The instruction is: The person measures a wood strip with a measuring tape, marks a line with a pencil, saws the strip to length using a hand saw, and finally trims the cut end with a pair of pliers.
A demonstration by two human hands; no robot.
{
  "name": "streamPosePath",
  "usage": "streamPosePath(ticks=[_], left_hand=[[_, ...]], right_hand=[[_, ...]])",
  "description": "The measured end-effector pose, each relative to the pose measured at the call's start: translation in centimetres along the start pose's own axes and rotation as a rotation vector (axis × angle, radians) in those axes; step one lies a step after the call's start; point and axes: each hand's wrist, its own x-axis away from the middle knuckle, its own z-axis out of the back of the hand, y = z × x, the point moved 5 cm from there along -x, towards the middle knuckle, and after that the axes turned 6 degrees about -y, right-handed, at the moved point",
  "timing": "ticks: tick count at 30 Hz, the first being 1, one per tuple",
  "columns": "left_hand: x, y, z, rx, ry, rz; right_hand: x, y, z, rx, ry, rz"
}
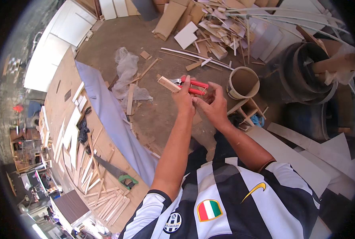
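Note:
My left hand [185, 100] is closed around a pair of pliers [197, 83] with red handles and a metal head. A short, light wooden strip [169, 84] sticks out to the left of the same hand, beside the pliers' head. Close by on the right is my right hand [214, 104], its fingers curled by the ends of the red handles and its thumb stretched toward my left hand. Whether its fingertips pinch something small, I cannot make out. Both hands are held in front of me above the brown floor.
To the left stands a wooden worktable [135, 169] bearing several wood strips, a green-handled handsaw [113, 169] and a blue-grey cloth [105, 99]. A white bucket [243, 82] and a large black barrel [289, 71] are on the right. Wood scraps [219, 34] lie piled ahead, near crumpled plastic [126, 65].

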Motion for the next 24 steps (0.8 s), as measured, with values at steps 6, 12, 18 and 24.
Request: streamPosePath(ticks=[6, 12, 18, 24], left_hand=[[2.0, 7.0, 2.1, -0.044, 0.046, -0.163], [3.2, 12.2, 5.3, -0.032, 0.069, -0.139], [4.7, 16.9, 7.9, -0.133, -0.003, -0.226], [6.5, 21.0, 10.3, -0.342, 0.020, -0.245]], right_hand=[[0.9, -4.2, -4.4, 0.211, -0.075, 0.226], [0.8, -5.8, -7.5, 0.147, -0.163, 0.401], [1.8, -12.3, -10.6, 0.441, -0.189, 0.751], [1.7, -14.0, -16.5, 0.478, -0.657, 0.429]])
